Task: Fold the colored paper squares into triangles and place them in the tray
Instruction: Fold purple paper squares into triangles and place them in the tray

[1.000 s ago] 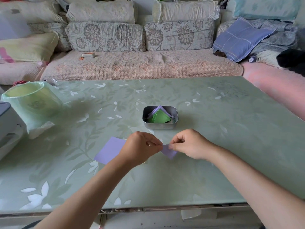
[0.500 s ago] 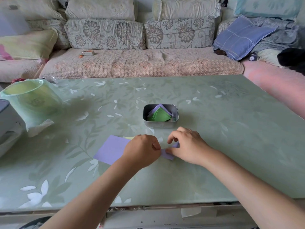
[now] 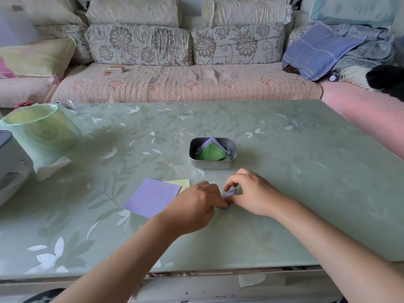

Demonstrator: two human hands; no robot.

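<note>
Purple paper, a small folded piece (image 3: 229, 194), sits low on the table (image 3: 306, 193) between both hands. The left hand (image 3: 196, 203) pinches its near corner, and the right hand (image 3: 253, 191) curls over the far edge, gripping it. Just behind, the metal tray (image 3: 212, 165) holds green and purple triangles (image 3: 213, 152). Beside the left hand, a flat purple square (image 3: 153, 197) overlaps a yellow square (image 3: 180, 183).

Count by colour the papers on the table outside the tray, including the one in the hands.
Purple: 2, the flat square and the folded piece pinched by the left hand and the right hand.
Yellow: 1, the yellow square, partly under the flat square.
Total: 3.
</note>
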